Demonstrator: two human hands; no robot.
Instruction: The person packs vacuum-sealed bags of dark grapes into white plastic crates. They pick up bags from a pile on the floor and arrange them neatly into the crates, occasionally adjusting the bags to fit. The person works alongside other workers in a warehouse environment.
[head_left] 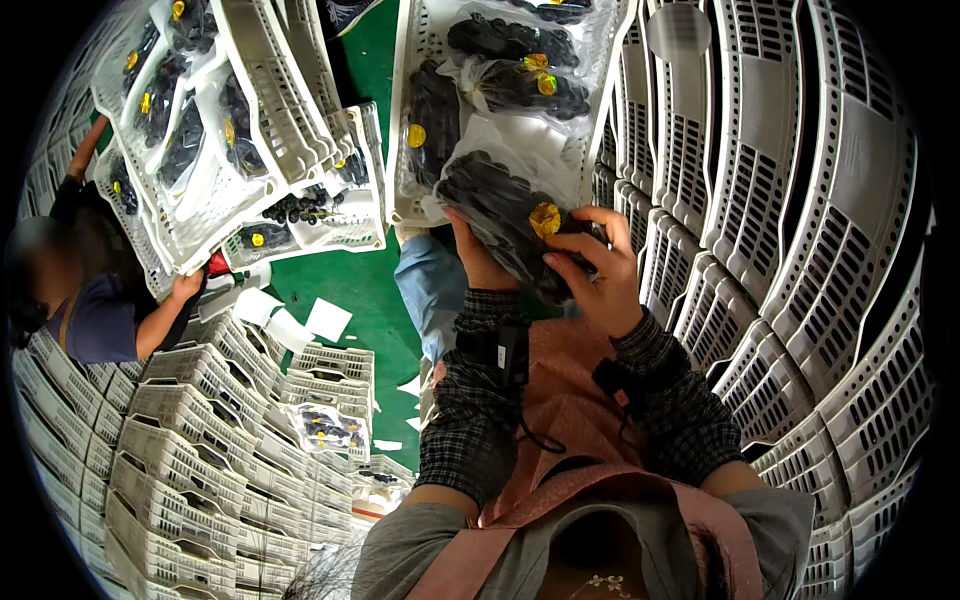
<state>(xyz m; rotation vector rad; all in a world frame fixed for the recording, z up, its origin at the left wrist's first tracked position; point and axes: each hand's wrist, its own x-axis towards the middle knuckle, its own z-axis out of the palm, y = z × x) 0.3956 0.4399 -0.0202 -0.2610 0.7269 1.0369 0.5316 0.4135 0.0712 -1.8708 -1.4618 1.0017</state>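
Note:
A clear plastic bag of dark grapes (488, 198) is tilted over the near end of a white crate (400, 150). My left hand (482, 258) grips this bag from below on its left side, its fingers partly hidden behind the fruit. A shiny round yellow sticker (545, 219) sits on the bag's right part. My right hand (608, 272) is closed at the bag's right edge, thumb and index finger pinched together just below the sticker. Behind it in the crate lie more bagged dark grapes (432, 110), also with yellow stickers.
Tall stacks of white slotted crates (780, 190) rise close on my right; others (190, 430) stand at lower left. Another person (100, 320) at the left holds a white crate of bagged grapes (190, 215). White paper pieces (328, 319) lie on the green floor (340, 275).

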